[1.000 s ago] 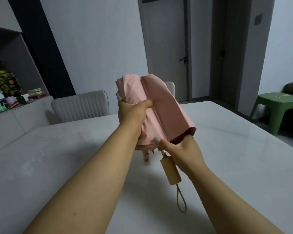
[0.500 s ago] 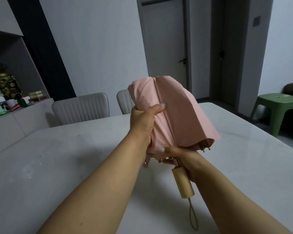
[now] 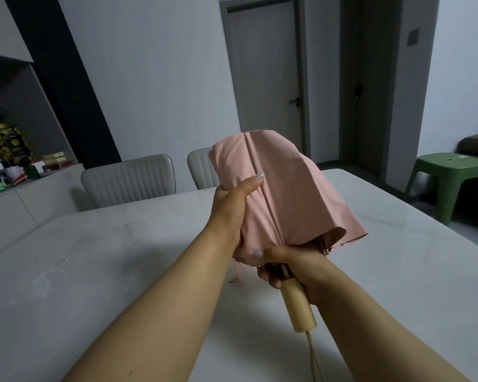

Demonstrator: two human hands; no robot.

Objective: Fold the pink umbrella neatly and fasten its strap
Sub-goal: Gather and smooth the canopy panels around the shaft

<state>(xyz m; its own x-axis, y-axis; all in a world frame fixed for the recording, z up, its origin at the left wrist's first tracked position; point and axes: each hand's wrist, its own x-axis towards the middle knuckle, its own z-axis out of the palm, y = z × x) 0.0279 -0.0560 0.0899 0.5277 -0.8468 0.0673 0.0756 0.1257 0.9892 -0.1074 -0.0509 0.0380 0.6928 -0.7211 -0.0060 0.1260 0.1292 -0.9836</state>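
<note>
The pink umbrella (image 3: 290, 194) is collapsed and held up above the white table (image 3: 94, 257), its canopy loose and flaring out to the right. My left hand (image 3: 232, 208) grips the gathered folds on the canopy's left side, thumb pressed along a crease. My right hand (image 3: 290, 268) holds the umbrella just below the canopy, around the top of the pale wooden handle (image 3: 298, 307). A thin wrist cord (image 3: 313, 357) hangs from the handle's end. The pink strap (image 3: 236, 272) dangles loose under the canopy's lower left edge.
Two pale padded chairs (image 3: 130, 180) stand at the table's far side. A green plastic stool (image 3: 450, 177) sits on the floor at the right. A counter with boxes and cups (image 3: 17, 166) lies at the far left. A closed door (image 3: 265, 78) is behind.
The umbrella and both hands have shifted right and nearer to me. The canopy has turned, with more loose fabric flaring to the right. My right hand has slid lower onto the handle's top.
</note>
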